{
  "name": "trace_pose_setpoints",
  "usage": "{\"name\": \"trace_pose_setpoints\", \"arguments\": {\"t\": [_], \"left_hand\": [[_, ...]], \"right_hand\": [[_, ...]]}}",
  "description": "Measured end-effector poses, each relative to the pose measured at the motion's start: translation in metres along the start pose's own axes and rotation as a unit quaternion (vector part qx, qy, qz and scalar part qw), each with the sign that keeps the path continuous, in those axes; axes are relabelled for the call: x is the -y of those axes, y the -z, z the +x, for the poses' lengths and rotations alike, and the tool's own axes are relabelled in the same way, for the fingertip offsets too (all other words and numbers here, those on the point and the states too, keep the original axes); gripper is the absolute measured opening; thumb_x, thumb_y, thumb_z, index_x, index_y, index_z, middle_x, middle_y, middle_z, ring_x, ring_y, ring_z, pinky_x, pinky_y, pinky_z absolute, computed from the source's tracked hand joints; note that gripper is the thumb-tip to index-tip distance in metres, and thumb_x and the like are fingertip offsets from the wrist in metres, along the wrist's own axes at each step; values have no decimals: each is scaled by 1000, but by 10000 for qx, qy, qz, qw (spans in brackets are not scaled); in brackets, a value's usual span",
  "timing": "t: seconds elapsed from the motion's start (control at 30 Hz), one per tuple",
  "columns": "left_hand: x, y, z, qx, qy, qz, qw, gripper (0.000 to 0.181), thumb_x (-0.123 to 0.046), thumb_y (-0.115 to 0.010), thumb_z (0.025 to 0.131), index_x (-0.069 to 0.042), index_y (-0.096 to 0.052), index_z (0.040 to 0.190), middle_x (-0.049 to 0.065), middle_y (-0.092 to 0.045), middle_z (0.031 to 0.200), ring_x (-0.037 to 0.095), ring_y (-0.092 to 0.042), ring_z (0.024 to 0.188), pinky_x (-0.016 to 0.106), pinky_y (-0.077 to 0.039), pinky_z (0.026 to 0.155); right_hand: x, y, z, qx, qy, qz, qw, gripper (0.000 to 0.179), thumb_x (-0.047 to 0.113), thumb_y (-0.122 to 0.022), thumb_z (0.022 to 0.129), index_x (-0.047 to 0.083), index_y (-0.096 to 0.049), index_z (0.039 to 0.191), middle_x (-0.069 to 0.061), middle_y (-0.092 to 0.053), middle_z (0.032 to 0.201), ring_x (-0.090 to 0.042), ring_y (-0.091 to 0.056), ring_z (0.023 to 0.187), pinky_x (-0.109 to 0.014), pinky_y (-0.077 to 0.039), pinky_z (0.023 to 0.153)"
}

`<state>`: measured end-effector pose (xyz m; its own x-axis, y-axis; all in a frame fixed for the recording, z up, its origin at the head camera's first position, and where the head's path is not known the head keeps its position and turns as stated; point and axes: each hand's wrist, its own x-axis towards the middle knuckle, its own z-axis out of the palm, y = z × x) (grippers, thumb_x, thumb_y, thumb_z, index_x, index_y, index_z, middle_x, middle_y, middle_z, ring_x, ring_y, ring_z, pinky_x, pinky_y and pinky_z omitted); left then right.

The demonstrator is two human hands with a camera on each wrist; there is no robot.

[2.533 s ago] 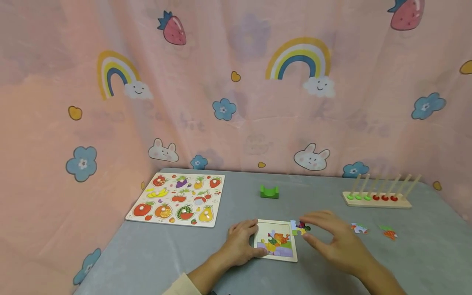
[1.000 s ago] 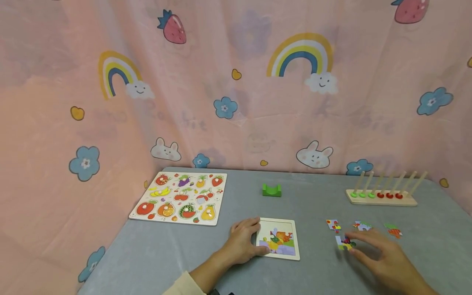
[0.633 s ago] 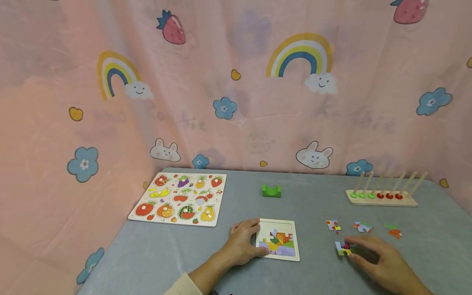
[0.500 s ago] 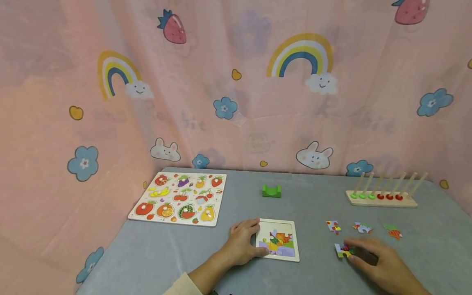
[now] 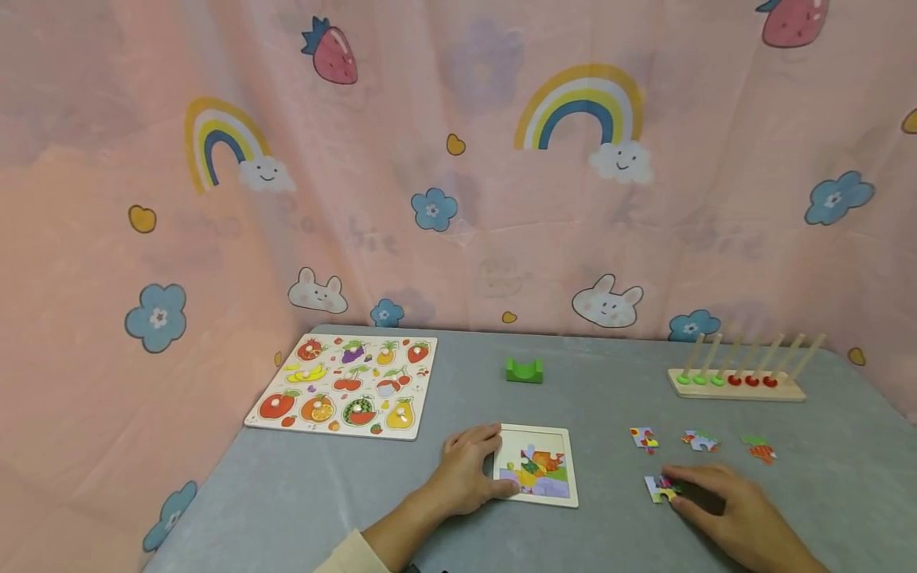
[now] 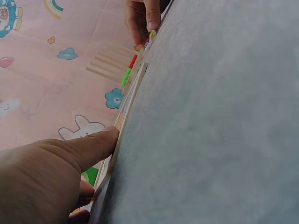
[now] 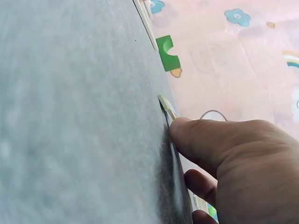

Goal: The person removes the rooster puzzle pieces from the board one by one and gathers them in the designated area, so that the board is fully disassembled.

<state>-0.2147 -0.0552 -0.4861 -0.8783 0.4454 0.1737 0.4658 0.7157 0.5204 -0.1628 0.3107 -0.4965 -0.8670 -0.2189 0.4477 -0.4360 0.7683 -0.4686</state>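
Observation:
My left hand (image 5: 469,471) grips the left side of a square wooden puzzle tray (image 5: 571,469), its thumb over the near left corner. Joined pieces (image 5: 546,481) fill the lower part of the tray; its upper left shows bare wood. To the right of it, my right hand (image 5: 731,509) pinches a jigsaw piece (image 5: 653,489) between thumb and fingers, low at the tabletop. In the right wrist view, the thumb (image 7: 187,133) presses this piece's edge (image 7: 167,106), which looks slightly tilted. The left wrist view shows the left thumb (image 6: 96,147) on the tray's rim.
Three loose jigsaw pieces lie beyond my right hand: one purple and red (image 5: 645,439), one pale blue (image 5: 700,441), one orange and green (image 5: 761,450). Farther back stand a fruit peg board (image 5: 387,382), a green block (image 5: 524,372) and a pegged wooden rack (image 5: 738,390).
My right hand has carried the jigsaw piece from the tray's right edge out to the right, then lowered it slightly toward me. My left hand has stayed on the tray.

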Motion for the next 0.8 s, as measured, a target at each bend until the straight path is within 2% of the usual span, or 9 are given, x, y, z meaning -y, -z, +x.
{"name": "trace_pose_setpoints", "arguments": {"t": [0.23, 0.37, 0.43, 0.6, 0.8], "left_hand": [[0, 1, 0, -16, -30, 32, 10000, 68, -37, -83, 74, -4, -62, 129, 4, -50, 140, 22, -41, 130, 51, -25, 102], [-1, 1, -1, 8, -36, 52, 10000, 67, -37, -83, 74, -4, -62, 128, 5, -50, 140, 22, -41, 130, 51, -25, 102], [-1, 2, -1, 36, -20, 33, 10000, 67, -37, -83, 74, -4, -62, 128, 5, -50, 140, 22, -41, 130, 51, -25, 102], [-2, 2, -1, 23, -15, -8, 10000, 68, -37, -83, 74, -3, -61, 129, 6, -49, 141, 23, -41, 130, 51, -25, 102], [-1, 1, 0, -5, -51, -27, 10000, 67, -38, -83, 74, -4, -62, 128, 6, -50, 140, 23, -42, 130, 51, -25, 102]], "right_hand": [[5, 4, 1, 227, -293, -263, 9990, 37, 28, -83, 75, 18, -73, 110, 8, -66, 104, -1, -55, 95, -14, -40, 76], [11, 10, 4, 36, -145, 17, 9999, 37, 22, -83, 76, 15, -72, 111, 5, -67, 108, 5, -53, 100, -8, -36, 78], [15, 16, 8, -102, -15, 179, 9998, 38, 17, -83, 76, 13, -71, 112, 5, -67, 111, 8, -52, 102, -8, -38, 77], [35, 31, 22, -240, 72, 337, 9991, 41, 13, -82, 77, 16, -70, 115, 6, -67, 110, 5, -56, 96, -20, -47, 70], [65, 47, 37, -350, 278, 494, 9978, 42, 12, -81, 78, 20, -69, 117, 7, -67, 111, 5, -56, 98, -13, -41, 76]]}}
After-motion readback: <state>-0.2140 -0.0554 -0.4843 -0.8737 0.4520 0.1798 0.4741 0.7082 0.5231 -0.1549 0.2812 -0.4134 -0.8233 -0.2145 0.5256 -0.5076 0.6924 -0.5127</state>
